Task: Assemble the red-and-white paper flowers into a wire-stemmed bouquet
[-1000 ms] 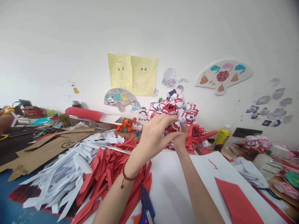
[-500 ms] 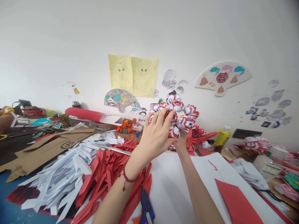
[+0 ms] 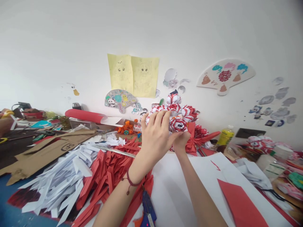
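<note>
In front of me is a bouquet of red and white folded paper flowers point(image 3: 178, 123), held up near the wall. My left hand point(image 3: 156, 134) cups its near left side, fingers curved and spread over the blooms, thumb pointing right. Below the blooms my right hand point(image 3: 181, 142) is closed around the base of the bouquet; what its fingers grip there is mostly hidden. A red woven bracelet point(image 3: 130, 179) circles my left wrist.
White paper strips point(image 3: 63, 173) and red paper strips point(image 3: 109, 179) are heaped at left. A white sheet point(image 3: 172, 189) lies under my arms, with a red paper piece point(image 3: 241, 201) at right. Behind stand a red roll point(image 3: 82, 116) and a yellow bottle point(image 3: 225, 136). Another person's hand point(image 3: 6, 121) shows far left.
The bouquet has tilted and turned, so different blooms face me and one now stands at the top. Both hands have shifted slightly left, the left-hand fingers more upright.
</note>
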The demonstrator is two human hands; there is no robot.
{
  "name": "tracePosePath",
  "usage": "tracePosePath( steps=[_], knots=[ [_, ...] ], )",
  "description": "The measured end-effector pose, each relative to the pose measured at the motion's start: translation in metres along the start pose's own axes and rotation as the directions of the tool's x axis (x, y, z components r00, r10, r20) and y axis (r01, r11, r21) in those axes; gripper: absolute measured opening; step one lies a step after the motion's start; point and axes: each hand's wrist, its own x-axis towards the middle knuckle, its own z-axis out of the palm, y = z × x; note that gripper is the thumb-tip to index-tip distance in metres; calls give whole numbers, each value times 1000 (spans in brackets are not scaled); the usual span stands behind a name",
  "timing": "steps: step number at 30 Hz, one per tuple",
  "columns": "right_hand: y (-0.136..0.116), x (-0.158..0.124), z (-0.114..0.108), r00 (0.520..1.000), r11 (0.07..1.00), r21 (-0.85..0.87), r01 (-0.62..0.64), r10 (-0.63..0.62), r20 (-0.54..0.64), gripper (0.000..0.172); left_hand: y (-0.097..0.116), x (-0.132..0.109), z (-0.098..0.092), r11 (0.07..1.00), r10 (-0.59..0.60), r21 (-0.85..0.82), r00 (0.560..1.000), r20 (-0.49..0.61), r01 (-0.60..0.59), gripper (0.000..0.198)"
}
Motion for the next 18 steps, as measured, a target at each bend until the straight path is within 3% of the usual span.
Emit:
tracePosePath(
  steps=[7, 18],
  knots=[
    [-2, 0, -5, 991, 986, -138, 92, -104, -85, 32, 1, 0, 2, 1000, 8, -2, 998, -63, -8, 44],
    [-14, -1, -6, 965, 963, -180, 201, -226, -131, 41, 1, 0, 1, 999, -47, -13, 994, -97, 46, 33]
  ],
)
